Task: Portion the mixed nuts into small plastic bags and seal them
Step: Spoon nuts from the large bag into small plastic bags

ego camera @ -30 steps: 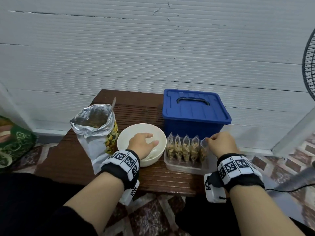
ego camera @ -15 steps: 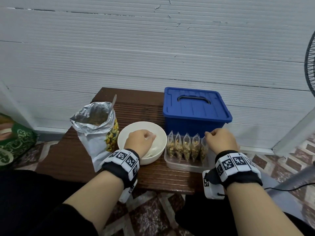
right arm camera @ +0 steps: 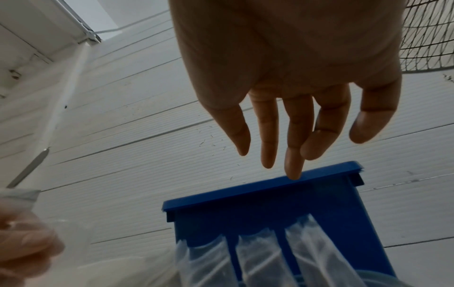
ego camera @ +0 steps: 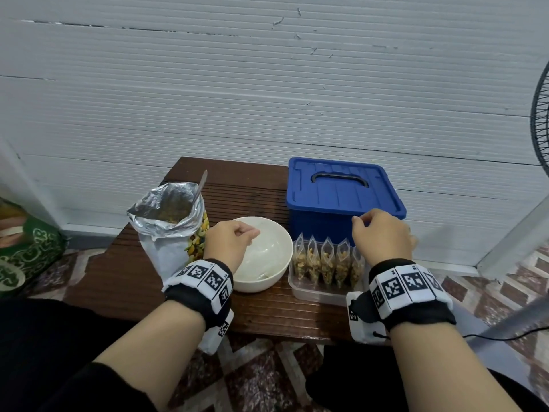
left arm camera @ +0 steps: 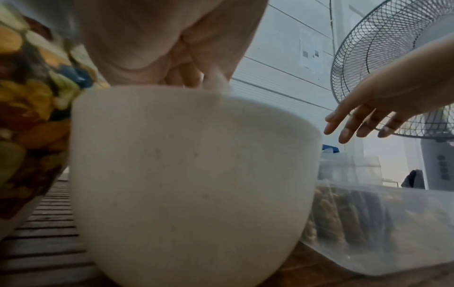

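Observation:
My left hand (ego camera: 251,233) hovers over the white bowl (ego camera: 267,282), fingers curled and pinching a clear empty plastic bag (left arm camera: 217,82) that rises from the bowl. More clear bags lie inside the bowl. My right hand (ego camera: 383,230) hangs open above several small filled nut bags (ego camera: 326,260), touching none of them. These stand upright in a clear tray (ego camera: 320,294). The right wrist view shows the fingers (right arm camera: 267,136) relaxed and empty. The open foil bag of mixed nuts (ego camera: 166,233) stands left of the bowl with a spoon (ego camera: 202,182) in it.
A shut blue lidded box (ego camera: 341,191) stands behind the tray on the small brown table (ego camera: 118,278). A white panel wall is close behind. A standing fan (ego camera: 539,120) is at the right, and a green bag (ego camera: 29,257) lies on the floor at the left.
My left hand has lifted from inside the bowl with its fingers pinched together. My right hand has let go of the rightmost filled bag and risen above the row.

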Demonstrator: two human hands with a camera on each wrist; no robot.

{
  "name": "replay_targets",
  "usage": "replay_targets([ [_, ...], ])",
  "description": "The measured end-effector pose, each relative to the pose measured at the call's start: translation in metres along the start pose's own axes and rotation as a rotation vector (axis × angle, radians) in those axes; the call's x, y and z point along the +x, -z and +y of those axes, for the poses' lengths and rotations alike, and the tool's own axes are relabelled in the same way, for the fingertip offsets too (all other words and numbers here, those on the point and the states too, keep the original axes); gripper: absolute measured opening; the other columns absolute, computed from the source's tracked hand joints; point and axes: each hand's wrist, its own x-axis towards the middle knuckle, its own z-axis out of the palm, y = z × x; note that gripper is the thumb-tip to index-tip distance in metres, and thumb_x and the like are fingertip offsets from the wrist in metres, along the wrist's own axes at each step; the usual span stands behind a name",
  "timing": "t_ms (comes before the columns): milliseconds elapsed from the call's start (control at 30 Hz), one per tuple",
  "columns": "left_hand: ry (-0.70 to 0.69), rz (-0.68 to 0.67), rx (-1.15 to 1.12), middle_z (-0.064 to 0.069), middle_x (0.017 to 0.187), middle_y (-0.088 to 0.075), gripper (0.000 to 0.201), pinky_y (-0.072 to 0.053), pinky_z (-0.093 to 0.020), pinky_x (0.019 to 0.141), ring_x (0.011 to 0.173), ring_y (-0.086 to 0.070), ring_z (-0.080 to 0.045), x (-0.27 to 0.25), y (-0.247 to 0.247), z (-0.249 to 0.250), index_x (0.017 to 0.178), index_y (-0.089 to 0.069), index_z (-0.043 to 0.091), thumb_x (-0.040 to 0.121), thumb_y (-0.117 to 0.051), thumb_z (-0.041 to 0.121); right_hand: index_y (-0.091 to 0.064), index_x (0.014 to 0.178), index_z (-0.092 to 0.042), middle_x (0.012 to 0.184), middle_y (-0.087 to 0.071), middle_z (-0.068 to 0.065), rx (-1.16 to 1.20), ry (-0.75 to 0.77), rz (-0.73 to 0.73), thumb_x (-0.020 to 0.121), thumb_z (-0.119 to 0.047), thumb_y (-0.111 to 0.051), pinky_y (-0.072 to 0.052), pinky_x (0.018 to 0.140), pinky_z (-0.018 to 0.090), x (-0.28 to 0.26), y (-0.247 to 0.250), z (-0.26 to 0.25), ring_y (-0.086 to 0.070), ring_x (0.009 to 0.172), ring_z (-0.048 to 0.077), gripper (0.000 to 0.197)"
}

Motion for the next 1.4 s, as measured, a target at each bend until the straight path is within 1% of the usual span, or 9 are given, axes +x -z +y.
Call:
replay_targets([
  [133, 0.009, 0.052, -0.237, -0.003, 0.090, -0.068, 0.015, -0.058, -0.028, 0.067, 0.087, -0.070, -0.020, -0.003, 0.005, 0.012, 0.085, -0.059, 0.019, 0.097, -0.054, 0.014, -0.066, 0.103, -0.020, 0.101, -0.068, 0.004, 0.089, 0.146, 0.047, 0.095, -0.034, -0.048, -0.038, 0.094, 0.042, -0.001, 0.000, -0.012, -0.055, 0.105, 0.030, 0.024],
  [267, -0.013, 0.038, -0.475, -0.009, 0.105, -0.068, 0.009, -0.060, -0.037, 0.071, 0.092, -0.070, -0.022, -0.007, 0.007, 0.032, 0.093, -0.058, 0.017, 0.098, -0.052, 0.013, -0.069, 0.095, -0.024, 0.087, -0.068, -0.007, 0.307, 0.332, -0.002, 0.092, -0.039, -0.054, -0.047, 0.089, 0.047, -0.009, -0.005, -0.029, -0.060, 0.095, 0.023, 0.021],
  [500, 0.036, -0.056, -0.879, -0.017, 0.107, -0.070, 0.018, -0.059, -0.031, 0.074, 0.097, -0.070, -0.026, -0.022, 0.003, 0.062, 0.114, -0.053, 0.002, 0.098, -0.050, 0.011, -0.071, 0.093, -0.015, 0.089, -0.070, -0.004, 0.767, 0.207, -0.467, 0.087, -0.043, -0.063, -0.046, 0.062, 0.012, -0.028, -0.001, -0.052, -0.062, 0.080, 0.003, 0.030],
  [600, 0.071, -0.071, -0.970, -0.018, 0.104, -0.071, 0.019, -0.059, -0.027, 0.069, 0.091, -0.072, -0.025, -0.027, 0.001, 0.069, 0.113, -0.051, 0.000, 0.097, -0.052, 0.012, -0.072, 0.085, -0.012, 0.083, -0.072, 0.006, 0.858, 0.175, -0.528, 0.087, -0.029, -0.066, -0.048, 0.068, 0.019, -0.029, -0.002, -0.054, -0.062, 0.073, 0.009, 0.017],
  [800, 0.088, -0.024, -0.836, -0.014, 0.103, -0.072, 0.011, -0.057, -0.035, 0.083, 0.097, -0.070, -0.026, -0.025, 0.001, 0.060, 0.099, -0.057, 0.005, 0.095, -0.057, 0.016, -0.065, 0.068, -0.015, 0.064, -0.064, -0.005, 0.860, 0.161, -0.504, 0.086, -0.025, -0.069, -0.045, 0.056, 0.012, -0.025, -0.001, -0.051, -0.060, 0.058, 0.001, 0.021],
  [933, 0.057, -0.033, -0.662, -0.006, 0.120, -0.066, 0.027, -0.052, -0.036, 0.096, 0.107, -0.065, -0.017, -0.024, 0.000, 0.056, 0.116, -0.055, 0.015, 0.091, -0.063, 0.021, -0.067, 0.072, -0.014, 0.065, -0.065, -0.005, 0.794, 0.162, -0.477, 0.086, -0.023, -0.069, -0.043, 0.051, 0.011, -0.025, 0.000, -0.049, -0.059, 0.058, 0.001, 0.017],
  [1133, -0.543, -0.138, 0.183, 0.020, 0.145, -0.033, 0.102, -0.014, -0.025, 0.111, 0.135, -0.020, 0.006, -0.026, 0.013, 0.057, 0.144, -0.032, 0.038, 0.056, -0.075, 0.065, -0.071, 0.075, -0.017, 0.072, -0.069, -0.002, 0.673, 0.229, -0.412, 0.085, -0.020, -0.070, -0.048, 0.059, 0.019, -0.024, 0.006, -0.048, -0.062, 0.068, 0.010, 0.010],
  [1267, -0.686, -0.164, 0.397, 0.026, 0.137, -0.037, 0.091, 0.004, -0.012, 0.102, 0.131, -0.017, 0.011, -0.021, 0.012, 0.056, 0.142, -0.036, 0.043, 0.062, -0.075, 0.064, -0.070, 0.074, -0.020, 0.064, -0.069, -0.007, 0.662, 0.283, -0.454, 0.084, -0.019, -0.070, -0.049, 0.066, 0.016, -0.025, 0.009, -0.052, -0.063, 0.063, -0.002, 0.010],
  [1400, -0.669, -0.083, 0.324, 0.027, 0.124, -0.048, 0.069, -0.008, -0.019, 0.098, 0.128, -0.035, 0.004, -0.020, 0.009, 0.055, 0.128, -0.053, 0.042, 0.066, -0.076, 0.058, -0.072, 0.076, -0.016, 0.063, -0.069, -0.006, 0.681, 0.302, -0.480, 0.086, -0.027, -0.069, -0.045, 0.061, 0.012, -0.027, 0.013, -0.054, -0.062, 0.061, -0.001, 0.015],
])
